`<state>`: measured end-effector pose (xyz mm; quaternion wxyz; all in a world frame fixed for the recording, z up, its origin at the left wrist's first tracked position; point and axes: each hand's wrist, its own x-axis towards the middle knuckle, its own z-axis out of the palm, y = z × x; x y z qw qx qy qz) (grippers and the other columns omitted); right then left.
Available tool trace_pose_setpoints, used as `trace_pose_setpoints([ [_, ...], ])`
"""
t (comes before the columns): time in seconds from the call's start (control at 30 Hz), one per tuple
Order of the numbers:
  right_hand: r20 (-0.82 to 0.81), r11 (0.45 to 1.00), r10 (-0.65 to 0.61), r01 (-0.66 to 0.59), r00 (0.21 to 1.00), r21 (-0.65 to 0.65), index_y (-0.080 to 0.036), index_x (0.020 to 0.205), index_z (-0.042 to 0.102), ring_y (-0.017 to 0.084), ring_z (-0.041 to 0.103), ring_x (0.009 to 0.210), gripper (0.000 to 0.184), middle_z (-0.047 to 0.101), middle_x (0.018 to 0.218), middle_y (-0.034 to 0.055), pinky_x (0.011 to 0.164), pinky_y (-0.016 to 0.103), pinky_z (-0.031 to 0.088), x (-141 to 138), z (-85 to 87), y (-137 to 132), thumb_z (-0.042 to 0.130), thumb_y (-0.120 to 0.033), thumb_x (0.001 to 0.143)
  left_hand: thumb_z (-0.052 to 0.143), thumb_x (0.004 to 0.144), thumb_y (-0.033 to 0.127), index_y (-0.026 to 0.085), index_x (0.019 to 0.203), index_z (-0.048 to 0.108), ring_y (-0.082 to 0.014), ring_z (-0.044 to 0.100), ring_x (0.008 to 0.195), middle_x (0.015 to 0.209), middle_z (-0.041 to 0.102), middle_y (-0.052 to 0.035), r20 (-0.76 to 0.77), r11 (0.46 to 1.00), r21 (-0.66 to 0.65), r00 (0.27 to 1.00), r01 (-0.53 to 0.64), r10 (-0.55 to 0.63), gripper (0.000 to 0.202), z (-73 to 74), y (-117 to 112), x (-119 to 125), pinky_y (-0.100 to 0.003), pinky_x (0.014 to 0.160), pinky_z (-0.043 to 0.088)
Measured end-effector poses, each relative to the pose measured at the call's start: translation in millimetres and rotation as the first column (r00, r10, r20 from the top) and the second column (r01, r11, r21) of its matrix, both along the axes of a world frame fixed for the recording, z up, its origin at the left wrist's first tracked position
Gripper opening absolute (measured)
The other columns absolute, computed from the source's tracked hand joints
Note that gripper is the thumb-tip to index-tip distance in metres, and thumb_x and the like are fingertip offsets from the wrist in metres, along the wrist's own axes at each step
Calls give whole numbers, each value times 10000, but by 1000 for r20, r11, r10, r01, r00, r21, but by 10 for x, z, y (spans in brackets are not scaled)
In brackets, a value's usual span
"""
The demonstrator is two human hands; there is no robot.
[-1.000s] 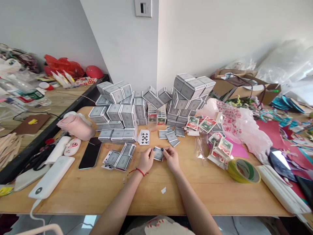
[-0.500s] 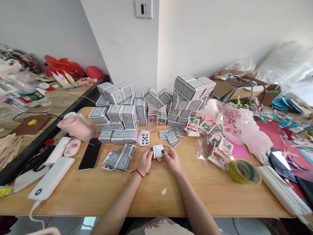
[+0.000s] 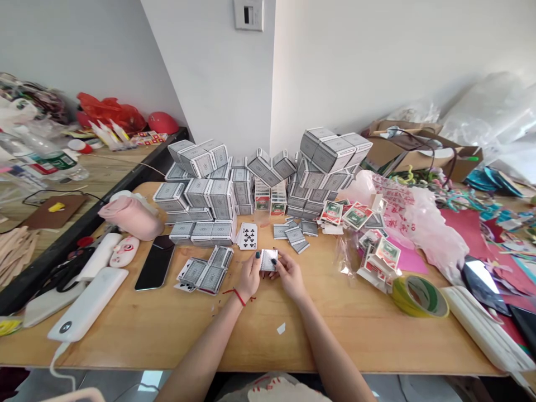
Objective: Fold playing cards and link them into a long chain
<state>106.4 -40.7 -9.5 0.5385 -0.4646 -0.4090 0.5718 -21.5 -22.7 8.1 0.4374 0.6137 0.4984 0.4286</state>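
Note:
Both my hands hold one small grey-patterned card deck (image 3: 268, 260) just above the wooden table (image 3: 167, 329). My left hand (image 3: 249, 274) pinches its left side and my right hand (image 3: 288, 274) grips its right side. Directly behind them lies a face-up stack of cards (image 3: 248, 236) showing black clubs. Several loose grey decks (image 3: 207, 271) lie to the left of my left hand. More small decks (image 3: 295, 235) lie beyond my right hand.
A tall pile of grey card boxes (image 3: 259, 176) lines the wall. A black phone (image 3: 156, 261), a white power bank (image 3: 87, 303) and a pink roll (image 3: 130, 216) sit left. Yellow tape (image 3: 419, 295), red-green packets (image 3: 379, 251) and a pink plastic bag (image 3: 412, 215) sit right. A paper scrap (image 3: 280, 328) lies near the front edge.
The deck between my hands has turned from lying flatter to standing more upright, and both hands have shifted slightly away from me.

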Motion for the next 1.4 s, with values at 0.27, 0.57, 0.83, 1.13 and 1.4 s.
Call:
trace_pose_setpoints([
  [0.27,274,987,-141,155,951,-30,-183,766,475,97,408,362,330,430,474,-60,358,212,328,-85,14,28,373,-494,809,289,863,387,143,946,533,-185,569,718,814,625,-101,-247,997,66,967,-43,58,355,-179,20,36,-285,622,417],
  [0.57,555,955,-296,228,777,189,-199,598,391,102,390,457,331,440,508,-30,452,213,296,-130,-42,23,332,-426,833,331,842,385,176,712,503,-143,519,600,659,562,-31,-175,998,28,983,-55,59,300,-39,88,163,-248,551,388],
  [0.83,455,962,-271,251,848,106,-194,651,429,119,426,498,363,467,553,-13,475,223,333,-128,-29,11,289,-472,837,383,778,468,161,651,470,-78,363,357,465,412,54,177,933,-350,984,84,-22,343,52,109,202,-208,369,289],
  [1.13,252,978,-158,186,955,-93,-184,608,445,87,368,362,395,411,428,-50,338,197,283,-93,68,70,417,-549,757,363,801,425,147,629,499,-115,457,552,594,527,-13,-51,995,-102,999,-21,16,354,-41,95,219,-214,495,345],
  [1.4,220,943,68,9,973,-334,-198,510,420,98,337,216,469,421,286,-28,231,206,206,-74,156,122,370,-595,756,314,835,411,152,661,530,-122,476,520,568,545,-19,-173,996,-37,982,-83,75,379,-37,26,248,-220,496,322],
])
